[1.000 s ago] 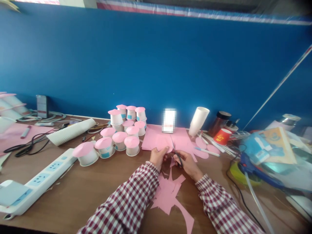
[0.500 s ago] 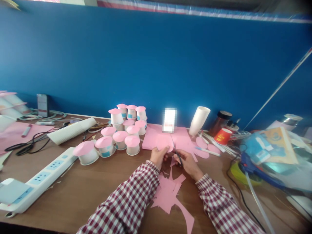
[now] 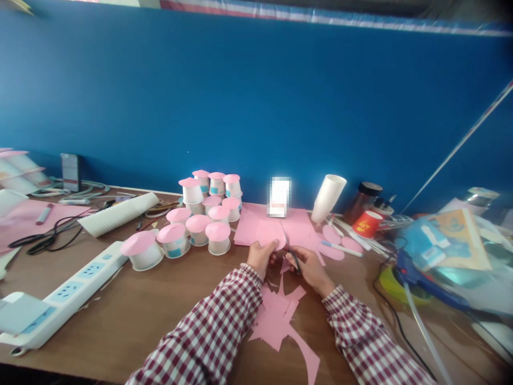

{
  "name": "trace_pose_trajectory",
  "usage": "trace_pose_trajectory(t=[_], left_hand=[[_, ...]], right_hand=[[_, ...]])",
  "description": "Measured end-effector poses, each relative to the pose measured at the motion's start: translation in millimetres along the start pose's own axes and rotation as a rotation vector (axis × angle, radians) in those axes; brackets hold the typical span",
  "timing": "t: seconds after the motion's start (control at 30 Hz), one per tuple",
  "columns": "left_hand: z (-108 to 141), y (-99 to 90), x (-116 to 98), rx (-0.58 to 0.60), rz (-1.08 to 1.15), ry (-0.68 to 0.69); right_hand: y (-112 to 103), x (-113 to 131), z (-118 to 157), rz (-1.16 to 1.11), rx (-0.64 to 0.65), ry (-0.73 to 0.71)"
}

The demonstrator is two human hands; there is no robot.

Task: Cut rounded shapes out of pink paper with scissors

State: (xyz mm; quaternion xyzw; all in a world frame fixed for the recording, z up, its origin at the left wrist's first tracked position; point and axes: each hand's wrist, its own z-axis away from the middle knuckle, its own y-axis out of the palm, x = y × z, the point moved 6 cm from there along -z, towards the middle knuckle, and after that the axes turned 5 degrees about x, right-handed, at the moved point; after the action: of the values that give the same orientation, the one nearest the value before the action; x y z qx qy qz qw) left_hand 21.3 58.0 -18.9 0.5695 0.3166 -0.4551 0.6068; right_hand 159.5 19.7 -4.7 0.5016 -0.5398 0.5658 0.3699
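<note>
My left hand is closed on a round piece of pink paper, thumb on top. In my right hand is a pair of scissors, its blades pointing away from me along the paper's right edge. Whether the blades touch the paper, I cannot tell. Pink paper scraps lie on the table between my forearms. Behind my hands are larger pink sheets, with a bright, blurred-out phone-like screen upright at their back edge.
Several white paper cups with pink tops stand left of my hands. Further left are a power strip and a stack of white cups. Rightward lie pink discs, a red cup and a blue glue gun. A blue wall rises behind.
</note>
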Motion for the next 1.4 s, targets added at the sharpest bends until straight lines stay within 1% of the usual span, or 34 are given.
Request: trace_pose_trajectory(t=[0.6, 0.9, 1.2, 1.4], left_hand=[[-0.3, -0.6, -1.6, 0.002, 0.003, 0.015], [-0.5, -1.1, -0.2, -0.01, 0.038, 0.006], [1.9, 0.2, -4.5, -0.019, 0.041, 0.004], [0.4, -0.5, -2.4, -0.016, 0.062, -0.002]], right_hand=[[0.0, 0.2, -0.2, -0.051, 0.0, 0.016], [-0.7, 0.2, -0.2, -0.021, -0.007, 0.021], [0.0, 2.3, 0.1, -0.009, -0.003, 0.02], [-0.2, 1.3, 0.0, -0.022, -0.002, 0.019]])
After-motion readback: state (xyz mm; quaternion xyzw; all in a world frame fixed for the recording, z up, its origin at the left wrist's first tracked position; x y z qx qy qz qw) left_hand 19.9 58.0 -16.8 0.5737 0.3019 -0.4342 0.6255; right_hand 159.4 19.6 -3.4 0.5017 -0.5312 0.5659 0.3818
